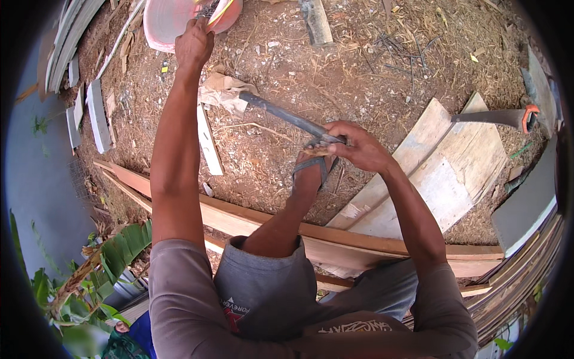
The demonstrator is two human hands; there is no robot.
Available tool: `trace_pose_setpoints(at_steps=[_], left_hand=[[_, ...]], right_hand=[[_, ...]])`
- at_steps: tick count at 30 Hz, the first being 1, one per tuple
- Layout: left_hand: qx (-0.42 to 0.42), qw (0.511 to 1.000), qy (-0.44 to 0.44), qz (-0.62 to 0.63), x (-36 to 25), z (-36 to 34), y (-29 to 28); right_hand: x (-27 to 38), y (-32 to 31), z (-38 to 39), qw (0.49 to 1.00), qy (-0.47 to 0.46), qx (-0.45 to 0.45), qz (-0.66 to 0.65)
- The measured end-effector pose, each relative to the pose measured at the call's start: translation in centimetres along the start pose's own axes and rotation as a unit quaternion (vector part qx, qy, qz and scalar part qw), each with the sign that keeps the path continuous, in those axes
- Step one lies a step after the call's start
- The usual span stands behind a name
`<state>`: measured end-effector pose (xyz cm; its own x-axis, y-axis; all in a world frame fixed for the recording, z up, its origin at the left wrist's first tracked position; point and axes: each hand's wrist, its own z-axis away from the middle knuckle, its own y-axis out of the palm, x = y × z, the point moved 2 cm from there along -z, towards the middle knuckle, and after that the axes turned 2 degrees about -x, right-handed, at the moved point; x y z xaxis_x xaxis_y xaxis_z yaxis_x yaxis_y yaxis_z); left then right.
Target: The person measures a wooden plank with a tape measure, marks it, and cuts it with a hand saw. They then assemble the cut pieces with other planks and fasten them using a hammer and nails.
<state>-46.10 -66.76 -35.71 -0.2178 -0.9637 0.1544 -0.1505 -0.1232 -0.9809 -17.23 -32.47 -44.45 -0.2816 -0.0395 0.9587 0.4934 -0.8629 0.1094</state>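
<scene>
The right hand (357, 145) is closed around the handle end of a long dark hammer (287, 116), gripping it just above the person's sandalled foot (312, 172). The hammer's shaft runs from that hand up and to the left, and its head lies against a crumpled piece of brown paper (222, 91) on the ground. The left hand (194, 43) is stretched far out, its fingers curled at the rim of a pink plastic basin (164, 21) at the far edge of the scene; what it holds there is too small to tell, though a yellow strip (220, 12) shows just beside the fingers.

The two hands are well apart, with the left forearm crossing over a narrow white strip of wood (207, 143) that lies on the ground between them. The ground (359, 72) is bare soil strewn with sawdust and wood shavings.

To the right of the right hand lie several pale boards (442, 173), and a handsaw (496, 116) with an orange handle rests across their far end. A long reddish plank (239, 218) runs across the near side, under the person's bent knee. Grey slats (95, 113) lie at the far left, and green leaves (113, 257) show at the near left.
</scene>
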Motion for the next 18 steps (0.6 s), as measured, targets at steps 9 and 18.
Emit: trace_pose_setpoints(at_steps=[9,18], left_hand=[[0.06,0.978,0.155,0.126,-11.8,17.7,-8.6],[0.29,0.904,0.209,0.235,-11.6,26.0,-12.6]], right_hand=[[1.7,-8.4,35.1,0.968,0.034,-0.245,-0.036],[-4.8,-0.6,37.4,0.941,0.076,-0.265,0.197]])
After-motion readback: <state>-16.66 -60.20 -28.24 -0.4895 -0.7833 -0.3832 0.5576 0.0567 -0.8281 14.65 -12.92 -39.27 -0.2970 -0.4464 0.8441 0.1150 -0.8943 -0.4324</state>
